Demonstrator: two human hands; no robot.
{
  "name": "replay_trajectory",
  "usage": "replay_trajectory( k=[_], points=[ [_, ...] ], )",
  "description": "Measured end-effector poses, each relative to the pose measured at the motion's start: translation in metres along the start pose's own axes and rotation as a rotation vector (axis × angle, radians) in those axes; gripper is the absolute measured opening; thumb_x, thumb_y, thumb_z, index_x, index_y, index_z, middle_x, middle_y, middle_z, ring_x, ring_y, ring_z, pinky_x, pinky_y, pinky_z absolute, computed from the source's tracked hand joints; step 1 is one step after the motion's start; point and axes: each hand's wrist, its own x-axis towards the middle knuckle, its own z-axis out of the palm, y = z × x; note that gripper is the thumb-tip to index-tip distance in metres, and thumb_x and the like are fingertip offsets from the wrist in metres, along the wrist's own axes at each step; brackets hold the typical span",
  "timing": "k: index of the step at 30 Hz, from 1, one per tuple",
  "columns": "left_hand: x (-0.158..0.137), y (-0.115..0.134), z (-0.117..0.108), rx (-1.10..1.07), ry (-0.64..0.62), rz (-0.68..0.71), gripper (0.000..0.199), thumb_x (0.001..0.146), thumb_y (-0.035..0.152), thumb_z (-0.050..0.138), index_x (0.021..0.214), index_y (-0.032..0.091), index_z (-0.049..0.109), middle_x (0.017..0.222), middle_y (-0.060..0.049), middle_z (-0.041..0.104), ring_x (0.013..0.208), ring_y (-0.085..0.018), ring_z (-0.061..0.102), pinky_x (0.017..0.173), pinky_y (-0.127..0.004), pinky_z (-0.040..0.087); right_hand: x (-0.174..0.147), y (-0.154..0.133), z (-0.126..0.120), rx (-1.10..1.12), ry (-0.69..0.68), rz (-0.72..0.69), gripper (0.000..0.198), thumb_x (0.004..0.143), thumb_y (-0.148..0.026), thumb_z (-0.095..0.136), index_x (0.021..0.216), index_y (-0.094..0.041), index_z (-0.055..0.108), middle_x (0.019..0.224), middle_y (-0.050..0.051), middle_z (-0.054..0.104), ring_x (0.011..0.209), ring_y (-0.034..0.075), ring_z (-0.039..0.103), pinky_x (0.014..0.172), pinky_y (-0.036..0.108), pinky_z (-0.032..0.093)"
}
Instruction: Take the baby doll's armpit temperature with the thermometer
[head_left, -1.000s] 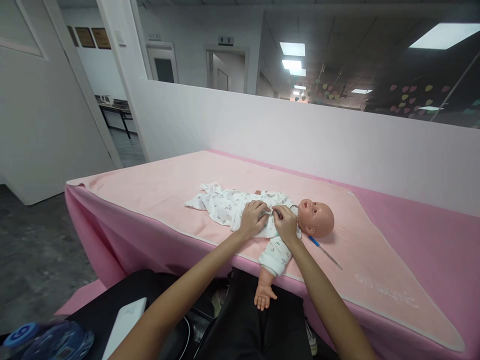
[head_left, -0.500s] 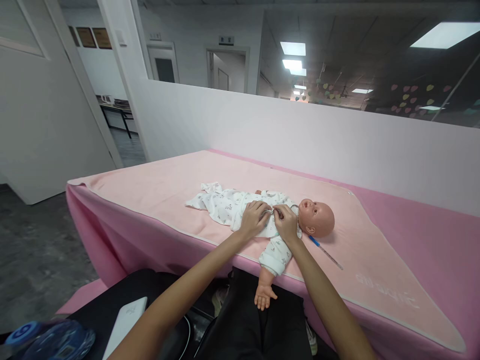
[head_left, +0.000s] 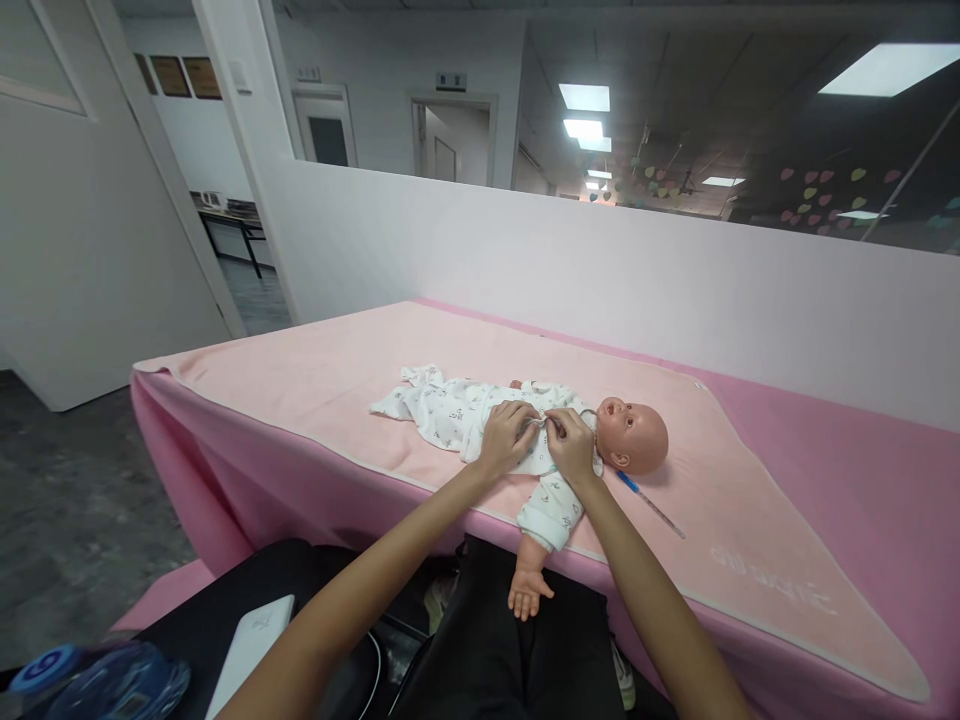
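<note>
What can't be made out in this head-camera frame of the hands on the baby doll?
- What sits between the left hand and right hand on the doll's romper: too small, covered by the fingers.
- The doll's far arm: mostly behind its body.
- The slim blue-tipped stick beside the doll's head: too thin to identify.
- The blue object at bottom left: blurred and cut off by the frame edge.
- Lettering on the pink blanket: too faint to read.

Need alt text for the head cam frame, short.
Two bare hands, left hand and right hand, pinch the chest of a white printed baby suit on a bald plastic baby doll lying on a pale pink blanket. A thin blue-tipped thermometer lies beside the doll's head.
</note>
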Motion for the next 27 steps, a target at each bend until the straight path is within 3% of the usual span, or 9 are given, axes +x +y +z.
replay_trajectory(
  k=[13,27],
  points=[
    [0.0003,-0.0016,0.0011,0.003,-0.016,-0.049,0.017,0.087,0.028,0.039,0.084,0.020,0.053,0.092,-0.002,0.059,0.087,-0.016,0.051,0.079,-0.031,0.036,-0.0011,-0.0048,-0.0012,-0.136,-0.015,-0.071,0.010,0.078,-0.023,0.050,0.077,-0.019,0.059,0.083,0.005,0.055,0.074,0.014,0.055,0.062,0.023,0.044],
    [0.0024,0.0004,-0.0008,-0.061,-0.021,-0.085,0.021,0.088,0.032,0.037,0.080,0.021,0.053,0.086,-0.001,0.060,0.082,-0.016,0.051,0.077,-0.032,0.036,-0.0023,-0.0062,0.0033,-0.234,-0.016,-0.039,0.009,0.075,-0.024,0.052,0.077,-0.019,0.059,0.084,0.005,0.054,0.075,0.015,0.053,0.056,0.023,0.041]
  ],
)
